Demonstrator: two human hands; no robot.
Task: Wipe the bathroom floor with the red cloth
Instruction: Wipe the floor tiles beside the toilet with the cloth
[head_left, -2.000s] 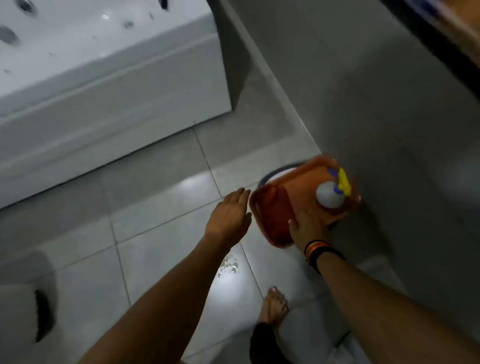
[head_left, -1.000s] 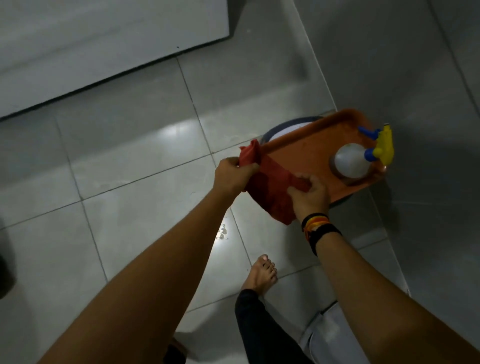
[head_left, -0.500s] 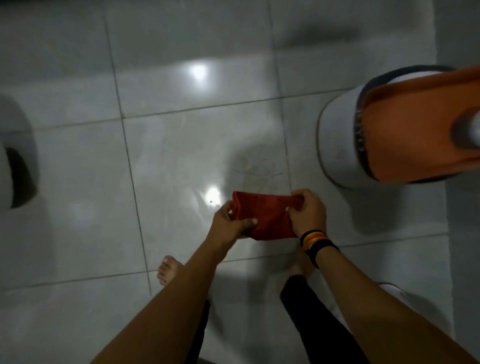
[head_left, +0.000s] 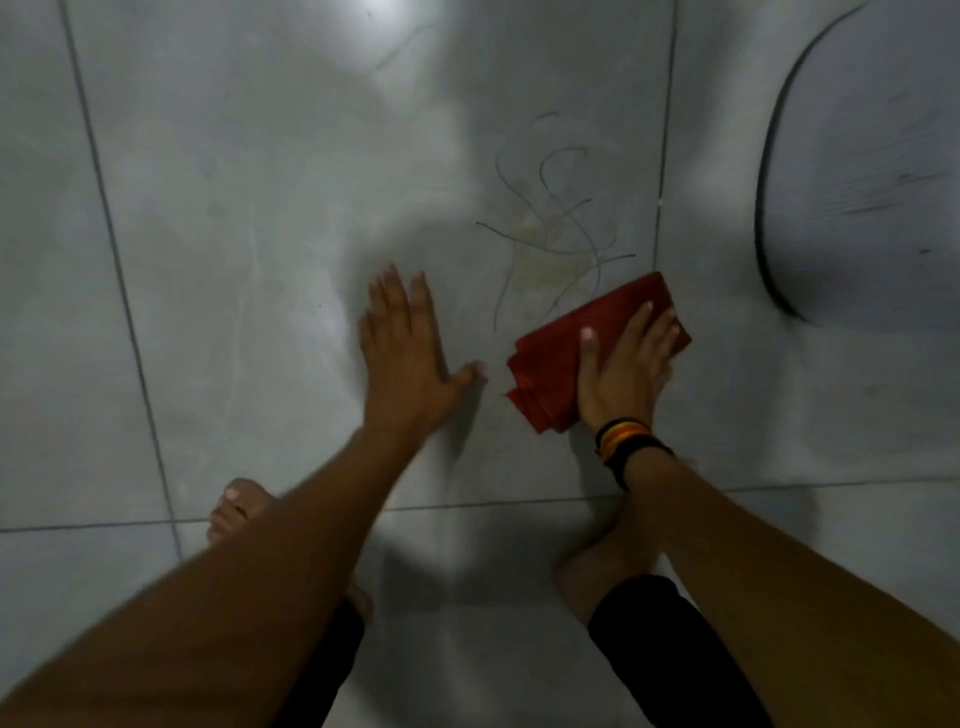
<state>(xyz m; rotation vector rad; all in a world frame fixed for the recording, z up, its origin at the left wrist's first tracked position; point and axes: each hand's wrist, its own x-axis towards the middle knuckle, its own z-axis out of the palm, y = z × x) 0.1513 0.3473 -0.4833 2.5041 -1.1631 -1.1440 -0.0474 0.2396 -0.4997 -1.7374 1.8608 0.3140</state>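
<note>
The tiled bathroom floor (head_left: 249, 218) fills the view, with scribbled marks (head_left: 558, 228) and a yellowish smear on the tile just beyond the folded red cloth (head_left: 550, 358). The cloth lies flat on the floor, long axis running from near-left to far-right, its far corner toward the marks. The right hand (head_left: 621, 371) presses it down, fingers (head_left: 641, 325) spread flat on top, not clenched. The left hand (head_left: 405, 358) rests open on bare tile just beside, bracing. A push forward and left would likely meet the marks
</note>
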